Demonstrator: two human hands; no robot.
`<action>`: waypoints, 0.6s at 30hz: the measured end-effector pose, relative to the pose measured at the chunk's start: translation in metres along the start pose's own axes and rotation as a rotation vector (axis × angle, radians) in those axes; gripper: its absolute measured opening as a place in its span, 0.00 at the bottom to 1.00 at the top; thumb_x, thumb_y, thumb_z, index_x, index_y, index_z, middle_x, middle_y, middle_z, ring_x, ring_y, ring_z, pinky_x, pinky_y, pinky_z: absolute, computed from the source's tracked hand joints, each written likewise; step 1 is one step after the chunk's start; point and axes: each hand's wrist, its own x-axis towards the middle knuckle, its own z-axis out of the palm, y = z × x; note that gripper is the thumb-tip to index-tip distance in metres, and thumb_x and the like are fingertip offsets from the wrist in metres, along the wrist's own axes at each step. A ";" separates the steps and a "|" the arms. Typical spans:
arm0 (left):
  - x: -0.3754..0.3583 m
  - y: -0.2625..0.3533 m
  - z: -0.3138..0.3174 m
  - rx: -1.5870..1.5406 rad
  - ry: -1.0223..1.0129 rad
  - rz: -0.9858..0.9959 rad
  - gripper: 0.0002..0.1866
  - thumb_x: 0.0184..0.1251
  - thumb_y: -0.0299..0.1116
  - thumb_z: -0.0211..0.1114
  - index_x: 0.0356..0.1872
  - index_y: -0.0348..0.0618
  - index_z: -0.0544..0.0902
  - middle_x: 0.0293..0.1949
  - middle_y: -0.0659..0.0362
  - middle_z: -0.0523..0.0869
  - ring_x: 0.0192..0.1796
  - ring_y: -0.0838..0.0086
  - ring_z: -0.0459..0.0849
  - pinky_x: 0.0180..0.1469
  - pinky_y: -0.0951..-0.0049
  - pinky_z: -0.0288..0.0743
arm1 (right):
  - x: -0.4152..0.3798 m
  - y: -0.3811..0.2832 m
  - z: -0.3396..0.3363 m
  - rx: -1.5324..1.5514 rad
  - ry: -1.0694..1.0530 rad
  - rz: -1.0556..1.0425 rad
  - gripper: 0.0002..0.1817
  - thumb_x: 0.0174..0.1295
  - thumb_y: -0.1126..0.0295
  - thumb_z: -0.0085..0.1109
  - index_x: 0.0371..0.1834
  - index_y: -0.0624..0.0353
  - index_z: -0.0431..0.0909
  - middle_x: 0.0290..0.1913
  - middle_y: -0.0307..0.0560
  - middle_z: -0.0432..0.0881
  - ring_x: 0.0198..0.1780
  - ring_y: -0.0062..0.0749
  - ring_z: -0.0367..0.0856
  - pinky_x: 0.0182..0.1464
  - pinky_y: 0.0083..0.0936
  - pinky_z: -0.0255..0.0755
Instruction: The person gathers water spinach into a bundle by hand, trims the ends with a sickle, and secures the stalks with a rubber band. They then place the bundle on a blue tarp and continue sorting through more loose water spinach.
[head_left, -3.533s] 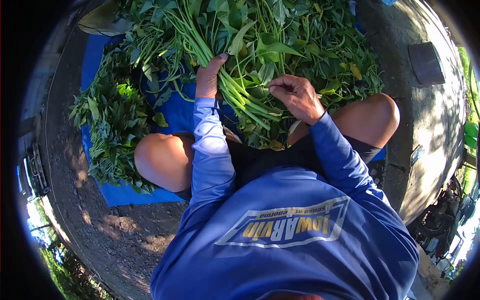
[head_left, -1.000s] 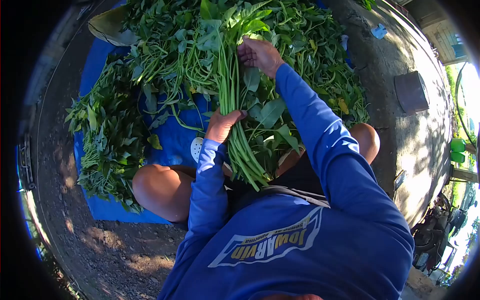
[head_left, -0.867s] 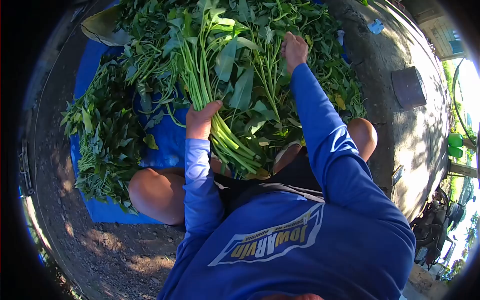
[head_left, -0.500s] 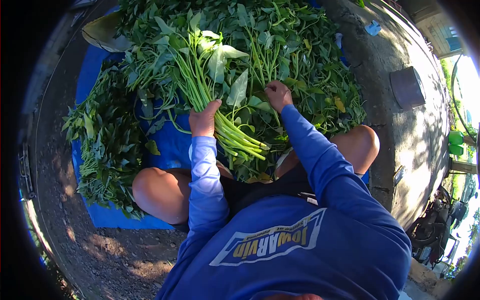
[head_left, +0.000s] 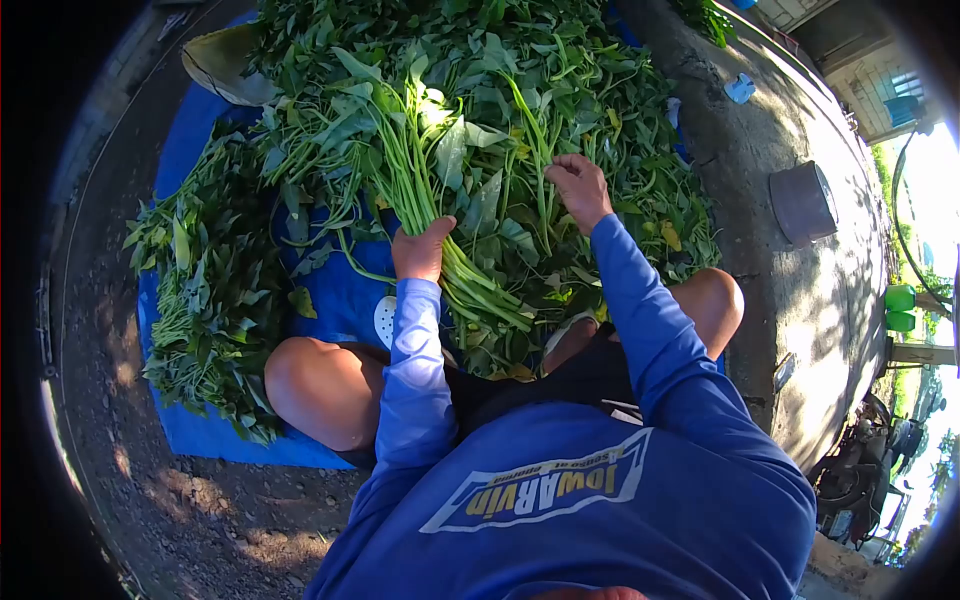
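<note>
My left hand [head_left: 420, 252] is wrapped round a thick bunch of water spinach [head_left: 478, 285]. The bunch's leafy tops point away from me, and its pale cut ends angle down to the right. To the right of it, my right hand [head_left: 582, 190] pinches a single water spinach stem [head_left: 541, 140] between thumb and fingers. That stem stands nearly upright over the large heap of loose water spinach [head_left: 620, 110], which spreads out in front of both hands. Leaves hide the stem's lower end in part.
A second pile of greens [head_left: 215, 290] lies to the left on the blue tarp [head_left: 225, 437]. At the far left is a pale curved container [head_left: 225, 68]. A concrete ledge [head_left: 745, 290] runs along the right, bearing a round metal container [head_left: 802, 203]. My knees flank the heap.
My right hand has come up and to the right, raising a stem out of the heap. My left hand keeps hold of the bunch and has shifted slightly right.
</note>
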 end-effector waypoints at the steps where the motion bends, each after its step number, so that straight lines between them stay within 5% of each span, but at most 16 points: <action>1: 0.003 0.000 0.002 0.009 0.001 0.012 0.24 0.51 0.31 0.85 0.47 0.33 0.86 0.43 0.55 0.92 0.40 0.69 0.89 0.49 0.67 0.82 | -0.002 -0.019 -0.010 0.040 -0.003 -0.015 0.18 0.65 0.66 0.73 0.53 0.66 0.85 0.43 0.40 0.88 0.41 0.20 0.81 0.44 0.23 0.77; 6: 0.012 -0.004 0.002 0.171 -0.085 -0.013 0.28 0.51 0.36 0.86 0.50 0.31 0.86 0.44 0.53 0.92 0.42 0.67 0.90 0.49 0.65 0.83 | -0.019 -0.079 -0.041 0.098 0.038 -0.180 0.17 0.64 0.67 0.74 0.51 0.66 0.86 0.41 0.39 0.88 0.40 0.18 0.82 0.45 0.21 0.77; 11: 0.000 -0.009 0.021 -0.021 -0.074 0.048 0.30 0.52 0.37 0.87 0.52 0.30 0.84 0.45 0.53 0.92 0.42 0.69 0.89 0.50 0.66 0.83 | -0.026 -0.094 -0.038 -0.028 0.122 -0.342 0.17 0.64 0.66 0.73 0.52 0.66 0.88 0.38 0.39 0.89 0.38 0.19 0.83 0.43 0.23 0.78; 18: -0.002 -0.046 0.041 -0.228 -0.167 -0.205 0.28 0.57 0.38 0.84 0.56 0.37 0.84 0.45 0.55 0.91 0.42 0.68 0.89 0.48 0.63 0.84 | -0.098 -0.044 0.035 -0.208 -0.097 -0.109 0.20 0.68 0.63 0.72 0.53 0.70 0.88 0.38 0.43 0.90 0.39 0.20 0.84 0.45 0.22 0.78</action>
